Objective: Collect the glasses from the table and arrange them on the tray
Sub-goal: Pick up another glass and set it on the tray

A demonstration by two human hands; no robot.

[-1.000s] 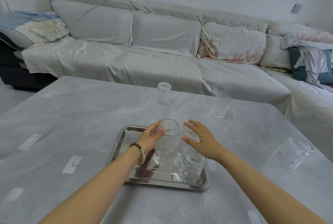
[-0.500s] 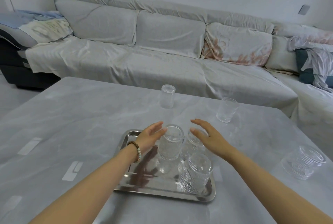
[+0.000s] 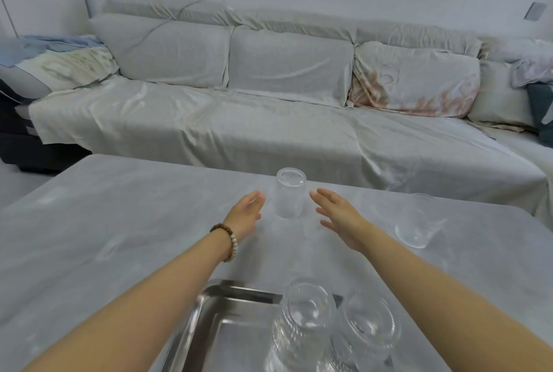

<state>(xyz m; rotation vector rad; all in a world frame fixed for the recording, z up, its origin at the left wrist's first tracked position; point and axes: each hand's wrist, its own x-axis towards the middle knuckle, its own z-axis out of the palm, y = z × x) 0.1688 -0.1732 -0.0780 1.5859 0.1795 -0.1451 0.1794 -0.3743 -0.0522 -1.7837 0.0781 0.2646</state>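
A plain clear glass (image 3: 289,196) stands upside down near the far edge of the grey table (image 3: 119,222). My left hand (image 3: 246,216) is just left of it and my right hand (image 3: 339,216) just right of it, both open, neither touching it. A second clear glass (image 3: 417,222) stands on the table to the right, blurred. At the bottom, a steel tray (image 3: 215,320) holds two ribbed glasses: one (image 3: 305,320) at the tray's back and another (image 3: 366,329) to its right.
A long grey-covered sofa (image 3: 269,132) runs just behind the table's far edge. A beaded bracelet (image 3: 229,240) is on my left wrist. The tray's lower part is cut off by the frame.
Both hands left the glasses on the tray and reached forward to either side of the upside-down glass. The view moved forward, so the tray now sits at the bottom.
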